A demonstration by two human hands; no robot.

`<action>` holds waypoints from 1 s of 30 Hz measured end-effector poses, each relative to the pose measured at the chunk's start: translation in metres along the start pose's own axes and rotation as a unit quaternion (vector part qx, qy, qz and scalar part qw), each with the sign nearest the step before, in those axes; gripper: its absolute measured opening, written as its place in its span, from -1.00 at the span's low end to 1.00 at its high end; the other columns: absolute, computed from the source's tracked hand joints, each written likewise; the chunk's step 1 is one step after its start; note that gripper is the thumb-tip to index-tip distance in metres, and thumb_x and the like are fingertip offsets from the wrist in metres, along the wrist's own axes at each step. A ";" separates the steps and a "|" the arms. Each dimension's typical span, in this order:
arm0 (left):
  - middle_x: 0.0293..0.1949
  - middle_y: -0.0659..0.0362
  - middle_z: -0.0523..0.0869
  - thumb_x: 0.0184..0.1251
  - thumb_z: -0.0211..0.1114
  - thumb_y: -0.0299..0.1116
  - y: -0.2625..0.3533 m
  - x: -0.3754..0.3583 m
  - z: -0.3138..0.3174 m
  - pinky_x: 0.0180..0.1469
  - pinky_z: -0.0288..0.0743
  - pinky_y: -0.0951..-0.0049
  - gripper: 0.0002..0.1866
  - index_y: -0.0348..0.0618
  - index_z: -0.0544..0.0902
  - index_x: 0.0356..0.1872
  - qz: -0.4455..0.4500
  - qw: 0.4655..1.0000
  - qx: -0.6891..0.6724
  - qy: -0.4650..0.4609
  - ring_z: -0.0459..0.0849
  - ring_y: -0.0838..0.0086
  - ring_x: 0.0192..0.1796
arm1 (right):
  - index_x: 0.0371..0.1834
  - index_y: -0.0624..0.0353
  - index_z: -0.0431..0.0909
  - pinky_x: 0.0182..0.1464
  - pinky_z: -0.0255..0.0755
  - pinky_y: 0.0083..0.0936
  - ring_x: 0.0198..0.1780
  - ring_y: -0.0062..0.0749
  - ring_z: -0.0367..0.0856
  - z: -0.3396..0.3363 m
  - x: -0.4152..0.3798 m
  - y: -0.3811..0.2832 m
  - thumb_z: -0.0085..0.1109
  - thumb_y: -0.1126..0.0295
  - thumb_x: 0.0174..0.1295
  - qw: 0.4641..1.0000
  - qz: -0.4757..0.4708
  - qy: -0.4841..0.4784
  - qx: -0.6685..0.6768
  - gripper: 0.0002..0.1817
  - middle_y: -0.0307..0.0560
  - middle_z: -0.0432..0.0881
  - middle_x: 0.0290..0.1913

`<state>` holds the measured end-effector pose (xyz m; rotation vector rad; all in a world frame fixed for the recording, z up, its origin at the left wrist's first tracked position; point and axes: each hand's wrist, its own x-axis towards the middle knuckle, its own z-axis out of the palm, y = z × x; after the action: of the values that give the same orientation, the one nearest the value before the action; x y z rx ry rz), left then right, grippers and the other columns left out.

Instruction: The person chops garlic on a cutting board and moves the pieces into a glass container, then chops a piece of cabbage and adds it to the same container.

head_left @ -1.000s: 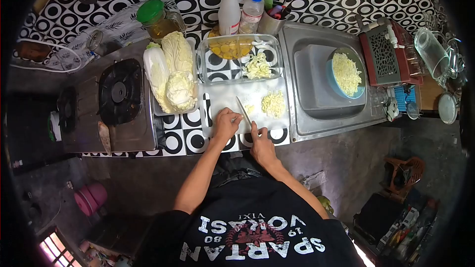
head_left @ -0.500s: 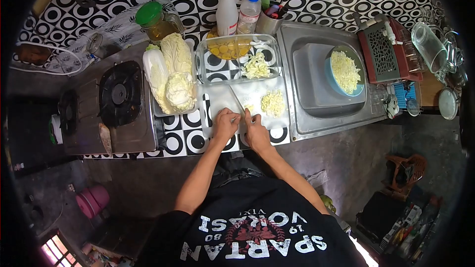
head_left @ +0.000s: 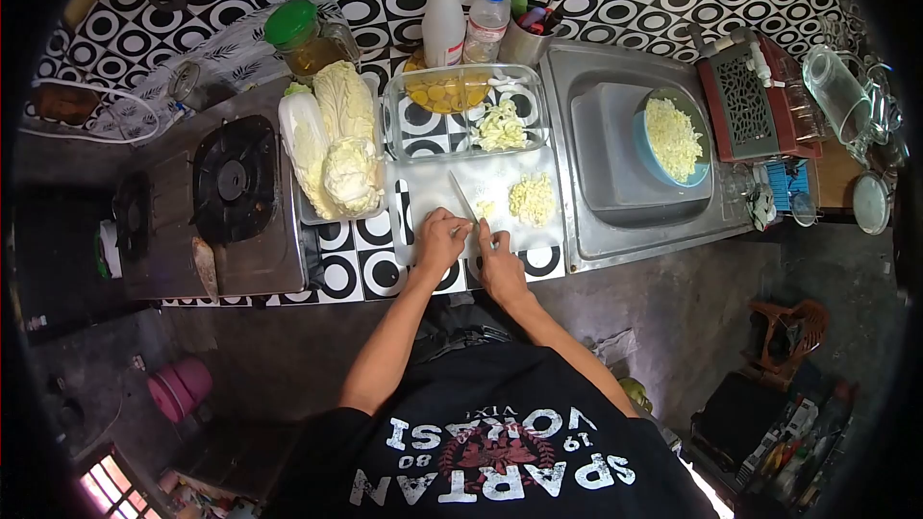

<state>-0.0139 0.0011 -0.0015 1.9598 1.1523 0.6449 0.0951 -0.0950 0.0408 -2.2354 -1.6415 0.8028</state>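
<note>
My right hand (head_left: 499,264) grips the handle of a knife (head_left: 464,198), whose blade points away from me over the white cutting board (head_left: 433,187). My left hand (head_left: 439,238) lies just left of the blade with its fingers curled down on the board. Anything under those fingers is hidden. A few pale chopped bits (head_left: 486,210) lie beside the blade. A heap of chopped cabbage (head_left: 532,199) sits on the board's right part.
A glass dish (head_left: 413,120) behind the board holds chopped cabbage. Napa cabbages (head_left: 335,139) lie on a tray beside a gas stove (head_left: 231,183). A blue bowl (head_left: 707,173) of chopped cabbage stands in the sink (head_left: 577,221). Bottles (head_left: 444,24) line the wall.
My right hand has moved up and left until it is next to my left hand. The knife blade has shifted slightly left and farther across the board.
</note>
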 end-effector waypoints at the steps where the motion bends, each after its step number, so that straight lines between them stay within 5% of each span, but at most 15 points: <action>1: -0.48 0.12 0.55 -0.05 0.38 -0.45 -0.002 0.000 0.001 -0.22 0.41 0.26 -0.91 -0.12 0.73 -0.44 0.005 1.000 0.002 0.003 0.53 0.19 -0.30 | 0.40 0.13 0.01 -0.29 0.50 -0.10 -0.37 0.18 0.58 -0.001 0.006 -0.001 0.01 0.60 0.01 1.000 0.001 0.002 0.000 -0.22 0.24 0.33 -0.06; 10: -0.48 0.11 0.57 -0.09 0.39 -0.48 -0.006 0.000 0.004 -0.21 0.43 0.25 -0.91 -0.14 0.70 -0.47 -0.008 0.999 -0.028 0.014 0.53 0.18 -0.30 | 0.40 0.13 0.01 -0.21 0.50 -0.09 -0.30 0.22 0.58 -0.021 0.008 -0.012 0.06 0.58 0.02 0.999 0.029 -0.043 0.004 -0.21 0.27 0.34 -0.05; 15: -0.48 0.11 0.59 -0.03 0.42 -0.46 -0.005 0.000 0.004 -0.31 0.48 0.37 -0.90 -0.19 0.71 -0.45 -0.017 0.999 -0.025 0.014 0.58 0.29 -0.36 | 0.41 0.13 0.00 -0.20 0.50 -0.10 -0.30 0.19 0.58 -0.024 -0.013 -0.009 0.25 0.57 -0.13 0.997 0.041 -0.055 0.024 -0.06 0.26 0.34 -0.05; 24: -0.48 0.09 0.58 -0.09 0.38 -0.49 -0.003 0.000 0.003 -0.23 0.45 0.29 -0.90 -0.17 0.71 -0.47 0.004 1.000 -0.001 0.017 0.56 0.20 -0.31 | 0.40 0.10 0.01 -0.25 0.50 -0.08 -0.35 0.19 0.57 -0.004 0.014 -0.006 0.03 0.56 0.04 1.000 0.007 -0.020 0.001 -0.23 0.25 0.34 -0.06; 30: -0.46 0.09 0.58 -0.12 0.33 -0.52 -0.004 -0.002 0.002 -0.17 0.45 0.27 -0.89 -0.16 0.72 -0.48 0.024 0.999 0.013 0.020 0.55 0.18 -0.28 | 0.39 0.11 0.02 -0.20 0.50 -0.07 -0.30 0.22 0.57 -0.017 0.020 -0.013 0.12 0.56 -0.01 0.999 0.023 -0.038 0.019 -0.19 0.28 0.34 -0.04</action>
<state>-0.0159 0.0000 -0.0059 2.0092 1.1466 0.7012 0.0985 -0.0696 0.0556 -2.2497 -1.5982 0.9329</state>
